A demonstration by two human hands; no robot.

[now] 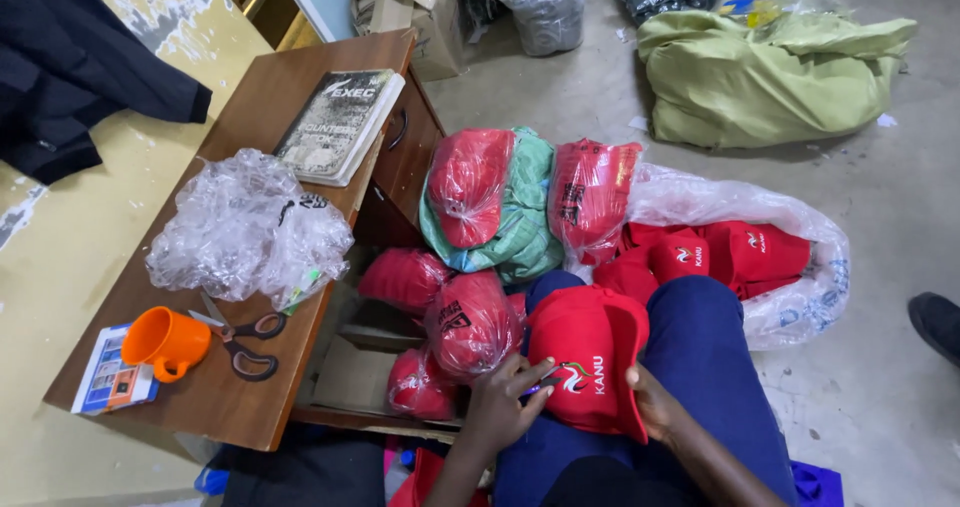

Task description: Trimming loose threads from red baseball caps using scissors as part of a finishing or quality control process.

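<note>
A red cap (pixel 585 352) with a printed emblem lies on my lap, over blue trousers. My left hand (pixel 505 402) rests on its near left edge, fingers at the emblem; something small may be pinched there, too small to tell. My right hand (pixel 650 402) grips the cap's right edge. Several bagged bundles of red caps (pixel 470 322) sit just left of my knees. A big clear plastic sack (pixel 790 297) with more red caps lies open on the floor to the right.
A wooden desk (pixel 240 387) stands at left with crumpled clear plastic (pixel 245 227), scissors (pixel 245 342), an orange cup (pixel 165 342) and a book (pixel 340 122). A green sack (pixel 760 77) lies on the far floor. A shoe (pixel 935 322) shows at right.
</note>
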